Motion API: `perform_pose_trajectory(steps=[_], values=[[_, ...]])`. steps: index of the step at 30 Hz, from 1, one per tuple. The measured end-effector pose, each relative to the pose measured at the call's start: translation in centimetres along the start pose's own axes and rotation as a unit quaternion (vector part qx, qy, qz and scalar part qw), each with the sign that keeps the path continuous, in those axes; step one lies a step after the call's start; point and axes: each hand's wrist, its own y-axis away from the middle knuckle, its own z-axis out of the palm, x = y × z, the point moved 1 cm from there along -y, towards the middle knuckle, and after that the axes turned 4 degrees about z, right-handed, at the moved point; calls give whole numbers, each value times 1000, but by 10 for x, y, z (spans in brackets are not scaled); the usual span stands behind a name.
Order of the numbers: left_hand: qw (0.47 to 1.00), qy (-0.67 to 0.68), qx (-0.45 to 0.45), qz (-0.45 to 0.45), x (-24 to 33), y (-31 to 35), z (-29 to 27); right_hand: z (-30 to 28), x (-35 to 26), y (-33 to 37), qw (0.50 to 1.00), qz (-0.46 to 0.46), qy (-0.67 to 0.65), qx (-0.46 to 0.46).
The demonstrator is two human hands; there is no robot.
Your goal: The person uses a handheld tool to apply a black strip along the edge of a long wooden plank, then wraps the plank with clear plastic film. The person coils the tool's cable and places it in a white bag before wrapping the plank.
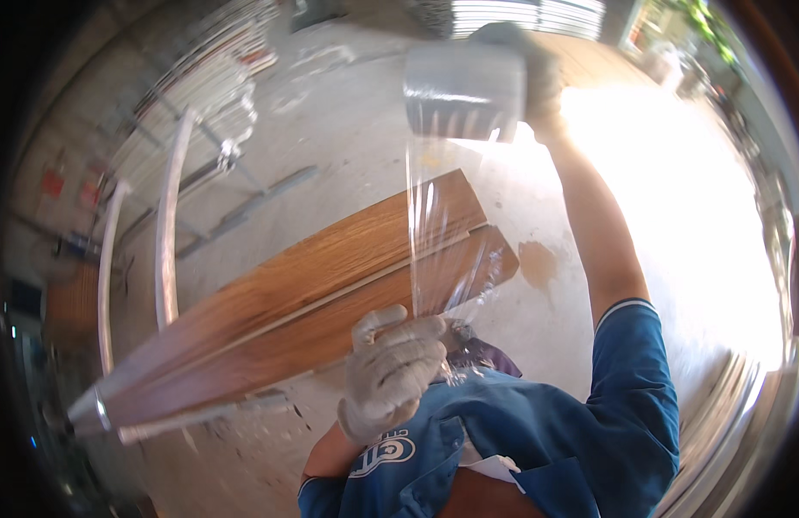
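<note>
My right hand [542,82], in a grey work glove, is stretched far out and up at the top, closed on a roll of clear stretch film [464,91]. A pulled-out sheet of film [434,220] runs down from the roll, narrowing into a gathered end by my chest. There my left hand [395,371], in a pale glove, has its fingers curled on that bunched end; its grip is partly hidden. Behind the film lie two long wood-grain boards [330,255] side by side, with a pale strip between them. Their far left end has a shiny band [101,408] round it.
Two pale upright posts [169,224] stand beyond the boards at left. Stacked long pale pieces [201,95] lie behind them. Grey metal bars [248,211] rest on the concrete floor [348,129]. More long pieces [719,432] lie at lower right. Bright sunlight washes out the right side.
</note>
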Motion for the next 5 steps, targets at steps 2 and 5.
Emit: perform_pose_trajectory(steps=[2,5], values=[[996,-70,12,-47,-7,-2,23,70,41,14,967,154,-177,-99],[984,-157,11,-79,-17,-3,49,133,63,58,925,249,-144,-249]])
